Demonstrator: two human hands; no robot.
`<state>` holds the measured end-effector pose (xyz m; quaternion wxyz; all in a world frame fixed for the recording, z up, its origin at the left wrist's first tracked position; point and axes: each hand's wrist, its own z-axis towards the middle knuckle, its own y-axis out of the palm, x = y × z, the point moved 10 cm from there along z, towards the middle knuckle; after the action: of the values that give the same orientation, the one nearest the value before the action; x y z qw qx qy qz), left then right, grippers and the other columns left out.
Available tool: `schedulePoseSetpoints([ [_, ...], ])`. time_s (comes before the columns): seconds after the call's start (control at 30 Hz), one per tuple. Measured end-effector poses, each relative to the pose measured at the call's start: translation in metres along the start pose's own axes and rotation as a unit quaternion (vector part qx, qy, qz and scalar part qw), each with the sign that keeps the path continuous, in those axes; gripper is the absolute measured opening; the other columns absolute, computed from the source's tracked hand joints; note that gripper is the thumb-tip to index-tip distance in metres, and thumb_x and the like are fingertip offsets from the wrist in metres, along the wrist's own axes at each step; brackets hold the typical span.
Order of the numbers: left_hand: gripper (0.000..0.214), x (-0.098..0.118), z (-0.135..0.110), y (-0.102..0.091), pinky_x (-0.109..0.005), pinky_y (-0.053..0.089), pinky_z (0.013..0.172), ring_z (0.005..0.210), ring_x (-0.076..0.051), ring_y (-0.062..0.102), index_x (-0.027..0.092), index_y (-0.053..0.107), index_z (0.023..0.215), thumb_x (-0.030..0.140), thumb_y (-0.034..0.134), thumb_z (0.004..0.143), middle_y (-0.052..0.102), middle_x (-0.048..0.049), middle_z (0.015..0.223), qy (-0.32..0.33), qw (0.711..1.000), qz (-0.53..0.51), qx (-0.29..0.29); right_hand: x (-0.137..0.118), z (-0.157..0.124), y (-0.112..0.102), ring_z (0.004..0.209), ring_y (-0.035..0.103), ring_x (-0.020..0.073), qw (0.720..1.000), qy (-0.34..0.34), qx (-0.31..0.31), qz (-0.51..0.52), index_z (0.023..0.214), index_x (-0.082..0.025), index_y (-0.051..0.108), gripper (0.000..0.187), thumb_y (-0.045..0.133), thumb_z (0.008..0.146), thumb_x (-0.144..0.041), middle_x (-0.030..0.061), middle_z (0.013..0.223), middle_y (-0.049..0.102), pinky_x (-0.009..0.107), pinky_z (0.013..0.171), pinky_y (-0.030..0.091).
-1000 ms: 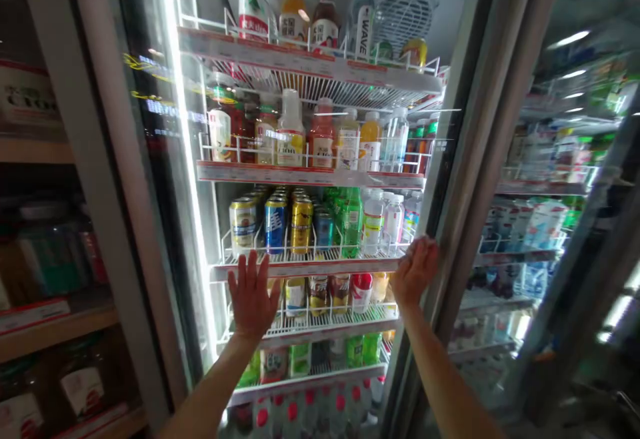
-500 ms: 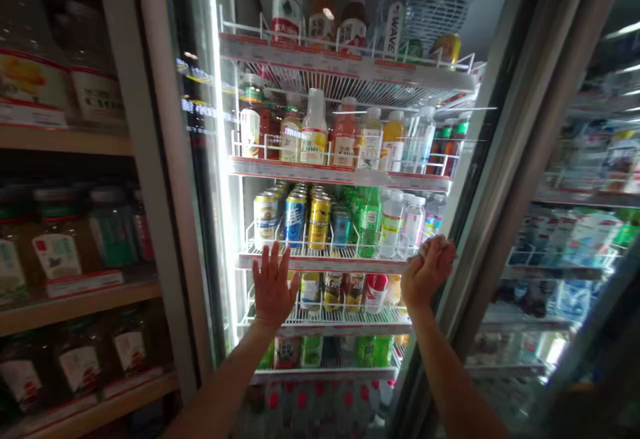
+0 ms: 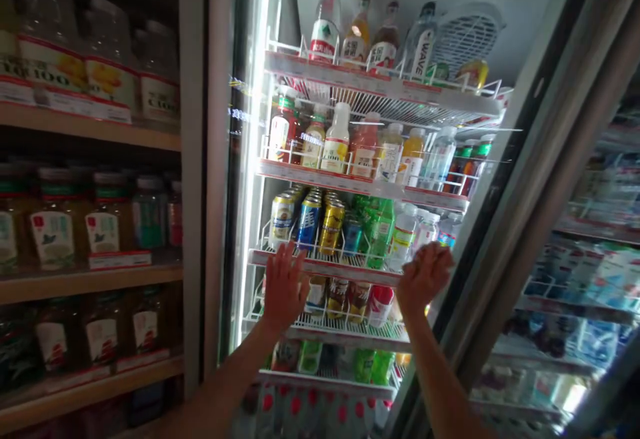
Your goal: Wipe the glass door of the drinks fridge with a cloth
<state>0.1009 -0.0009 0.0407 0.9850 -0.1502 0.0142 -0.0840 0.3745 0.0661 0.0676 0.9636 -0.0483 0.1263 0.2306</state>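
Note:
My left hand (image 3: 285, 286) is raised flat, fingers spread and open, against the glass front of a lit drinks cooler, level with the shelf of cans (image 3: 313, 222). My right hand (image 3: 424, 276) is curled at the right side of the same shelf, beside the dark door frame (image 3: 505, 206), its fingers bent over the edge. Clear and green bottles (image 3: 395, 236) stand just left of that hand. Whether anything lies inside the fingers is hidden.
The cooler has several wire shelves of bottles (image 3: 365, 149) and cans. Wooden shelves with jars (image 3: 75, 232) stand to the left. A second glass-door cooler (image 3: 590, 272) stands to the right. A white fan grille (image 3: 467, 32) sits at the cooler's top.
The view has swung left and up, so the cooler sits further right. My right hand has gone from flat on the frame to curled. My left hand stays flat.

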Motion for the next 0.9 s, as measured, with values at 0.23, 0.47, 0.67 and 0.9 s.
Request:
schedulePoseSetpoints([
  [0.23,0.066,-0.016,0.023,-0.007,-0.048,0.015,0.113,0.140,-0.027,0.013,0.018,0.022,0.143,0.035,0.050,0.086,0.022,-0.0152,0.150,-0.011,0.999,0.031,0.036,-0.068,-0.028,0.021,0.135,0.031,0.0261,0.987,-0.153,-0.039,-0.029,0.128,-0.023,0.050,0.042,0.042,0.087,-0.020,0.0122,0.143,0.040,0.052,0.106,0.024],
  [0.47,0.066,-0.036,0.026,-0.003,-0.049,0.017,0.112,0.140,-0.027,0.015,0.019,0.021,0.144,0.037,0.049,0.087,0.024,-0.0152,0.149,-0.011,0.999,0.049,0.020,-0.027,0.004,0.003,0.136,0.029,0.0295,0.999,-0.024,0.029,-0.039,0.135,-0.019,0.042,0.048,0.038,0.087,-0.022,0.0177,0.146,0.032,0.056,0.101,0.030],
  [0.67,0.067,-0.037,0.026,-0.005,-0.048,0.019,0.111,0.140,-0.027,0.015,0.021,0.018,0.144,0.037,0.049,0.087,0.024,-0.0140,0.149,-0.004,0.999,0.043,0.019,-0.058,-0.012,0.018,0.134,0.032,0.0255,0.989,-0.134,-0.052,-0.040,0.129,-0.023,0.049,0.043,0.040,0.088,-0.022,0.0132,0.143,0.039,0.052,0.106,0.024],
  [0.9,0.066,-0.035,0.026,-0.003,-0.050,0.019,0.110,0.140,-0.028,0.014,0.019,0.018,0.144,0.037,0.048,0.088,0.024,-0.0161,0.149,-0.012,0.999,0.041,0.031,-0.011,0.013,-0.002,0.135,0.029,0.0318,0.998,-0.005,0.002,-0.057,0.134,-0.015,0.043,0.048,0.036,0.088,-0.022,0.0206,0.145,0.032,0.056,0.100,0.029],
])
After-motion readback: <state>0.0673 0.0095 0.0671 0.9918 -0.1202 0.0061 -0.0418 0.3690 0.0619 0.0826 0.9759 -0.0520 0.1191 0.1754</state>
